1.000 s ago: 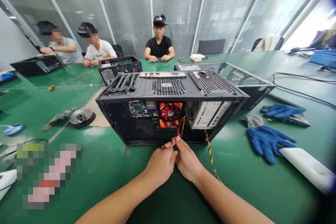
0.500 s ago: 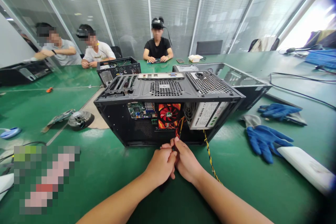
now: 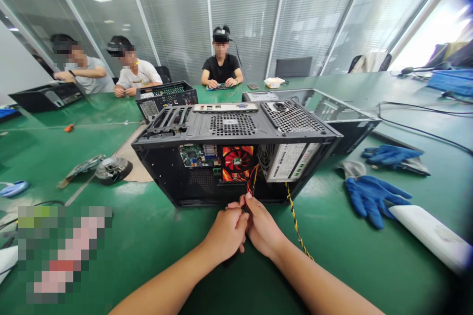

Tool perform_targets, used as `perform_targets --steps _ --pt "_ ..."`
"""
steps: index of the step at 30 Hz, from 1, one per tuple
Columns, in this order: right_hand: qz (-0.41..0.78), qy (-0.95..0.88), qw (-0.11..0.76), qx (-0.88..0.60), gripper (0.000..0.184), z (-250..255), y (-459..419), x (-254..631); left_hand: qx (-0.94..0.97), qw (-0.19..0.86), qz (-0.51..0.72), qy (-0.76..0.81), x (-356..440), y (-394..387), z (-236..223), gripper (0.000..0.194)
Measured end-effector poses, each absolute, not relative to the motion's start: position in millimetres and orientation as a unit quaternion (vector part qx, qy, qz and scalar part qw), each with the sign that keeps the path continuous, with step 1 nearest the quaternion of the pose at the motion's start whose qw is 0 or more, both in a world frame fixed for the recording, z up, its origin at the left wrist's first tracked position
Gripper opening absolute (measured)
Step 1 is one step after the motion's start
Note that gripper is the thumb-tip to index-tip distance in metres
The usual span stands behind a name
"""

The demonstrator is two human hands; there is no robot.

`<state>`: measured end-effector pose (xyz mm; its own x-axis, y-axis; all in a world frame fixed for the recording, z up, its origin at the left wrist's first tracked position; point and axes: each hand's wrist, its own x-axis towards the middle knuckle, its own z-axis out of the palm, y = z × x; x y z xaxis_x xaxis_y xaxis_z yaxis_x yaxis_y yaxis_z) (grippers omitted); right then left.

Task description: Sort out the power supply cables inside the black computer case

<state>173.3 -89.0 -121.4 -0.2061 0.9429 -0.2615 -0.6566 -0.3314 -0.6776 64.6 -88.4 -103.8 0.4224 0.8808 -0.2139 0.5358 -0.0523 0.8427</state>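
The open black metal computer case [image 3: 236,128] lies on the green table [image 3: 177,261], its black-and-red fan [image 3: 237,162] facing the person, whose left hand [image 3: 227,234] and right hand [image 3: 263,226] together pinch the thin red-and-yellow wires [image 3: 252,182] before it

Past the green table [image 3: 369,266], I see tall glass partitions [image 3: 177,15] with blinds behind them, pale ceiling-light reflections on the panes, a dark chair [image 3: 293,67] against them, and brighter light at the far right.
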Motion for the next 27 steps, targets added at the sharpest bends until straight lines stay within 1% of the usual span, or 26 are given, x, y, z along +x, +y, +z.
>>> perform_targets --steps 2,5,7,12,15,19,27 --pt "0.748 -0.220 0.529 -0.336 0.031 -121.5 -89.3 173.0 0.685 0.500 0.189 0.495 65.2 -87.5 -103.9 0.032" --pt "0.745 -0.217 0.534 -0.335 0.030 -122.0 -89.5 173.0 0.700 0.474 0.189 0.500 64.5 -88.3 -104.7 0.032" --pt "0.742 -0.213 0.545 -0.328 0.029 -122.0 -89.4 173.0 0.726 0.419 0.178 0.515 63.4 -89.7 -105.3 0.033" --pt "0.730 -0.206 0.571 -0.312 0.029 -121.8 -89.3 172.6 0.791 0.243 0.125 0.547 62.4 -92.4 -102.8 0.032" --pt "0.733 -0.202 0.571 -0.308 0.028 -122.2 -89.5 172.6 0.806 0.196 0.082 0.553 63.1 -93.2 -99.6 0.035" --pt "0.734 -0.203 0.573 -0.301 0.027 -122.5 -89.4 172.8 0.810 0.189 0.060 0.551 63.1 -93.2 -97.9 0.036" --pt "0.729 -0.202 0.570 -0.321 0.030 -120.7 -89.5 172.5 0.800 0.243 0.080 0.542 60.4 -89.6 -98.4 0.034"
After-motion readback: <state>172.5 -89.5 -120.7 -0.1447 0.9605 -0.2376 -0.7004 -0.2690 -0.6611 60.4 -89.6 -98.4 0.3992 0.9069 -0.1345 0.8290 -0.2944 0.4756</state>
